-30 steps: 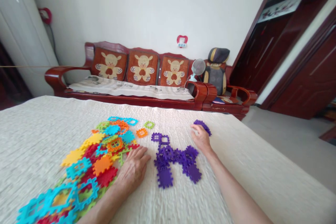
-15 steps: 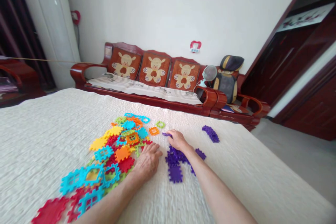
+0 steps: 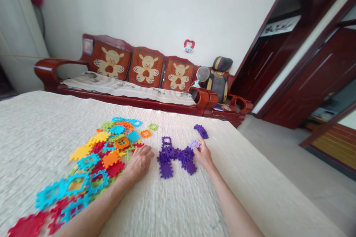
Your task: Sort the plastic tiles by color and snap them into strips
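Observation:
My left hand [image 3: 139, 162] lies palm down on the cloth, fingers stretched out beside the right edge of a mixed heap of interlocking plastic tiles. Between my hands is a cluster of purple tiles [image 3: 178, 153], with solid squares [image 3: 166, 170] at its near side. A purple frame tile [image 3: 167, 141] sits at the cluster's far left corner. My right hand [image 3: 204, 156] pinches a glossy purple frame tile [image 3: 194, 144] at the cluster's far right side. Just beyond it lies a leaning row of purple tiles [image 3: 200, 131].
Blue [image 3: 75, 183], yellow [image 3: 81, 152], red [image 3: 27, 225] and orange tiles [image 3: 110, 159] spread across the left. A small orange frame [image 3: 145, 133] and a green frame [image 3: 152, 126] lie apart. Past the textured cloth [image 3: 178, 207] stands a wooden sofa [image 3: 122, 102].
My right hand has moved from the cluster's far left to its far right and now holds a frame tile. A purple frame shows at the far left corner. The view has turned right.

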Motion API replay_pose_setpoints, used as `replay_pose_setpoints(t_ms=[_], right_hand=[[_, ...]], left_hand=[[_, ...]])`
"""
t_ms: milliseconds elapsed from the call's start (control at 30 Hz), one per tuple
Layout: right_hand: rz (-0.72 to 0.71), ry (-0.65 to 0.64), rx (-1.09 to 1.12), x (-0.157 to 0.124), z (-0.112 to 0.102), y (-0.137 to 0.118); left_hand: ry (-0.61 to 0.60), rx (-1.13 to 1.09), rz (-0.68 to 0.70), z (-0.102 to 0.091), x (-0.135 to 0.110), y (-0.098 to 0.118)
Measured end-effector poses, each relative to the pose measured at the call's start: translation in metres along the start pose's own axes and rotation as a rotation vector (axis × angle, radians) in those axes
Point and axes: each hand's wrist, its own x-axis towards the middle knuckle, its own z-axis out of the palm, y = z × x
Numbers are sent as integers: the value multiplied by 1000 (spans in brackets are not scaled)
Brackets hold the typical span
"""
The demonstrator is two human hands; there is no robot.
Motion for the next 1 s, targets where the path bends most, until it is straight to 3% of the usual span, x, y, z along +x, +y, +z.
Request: replay_pose_setpoints(t_ms=[100, 233, 367, 567, 667, 833, 1000], right_hand=[[32, 93, 6, -7, -17, 19], [-18, 71, -88, -1, -28, 29], [-83, 62, -206, 7, -28, 39], [-16, 248, -355, 2, -25, 52], [-6, 184, -344, -2, -28, 52], [-158, 7, -332, -2, -30, 45], [-186, -104, -394, 2, -27, 39]], left_hand=[[43, 23, 40, 4, -2, -4], [97, 51, 84, 9, -3, -9], [117, 68, 113, 13, -5, -14], [132, 78, 129, 21, -9, -22], [141, 78, 125, 24, -10, -24], [143, 67, 134, 22, -9, -23], [139, 69, 129, 19, -8, -20]])
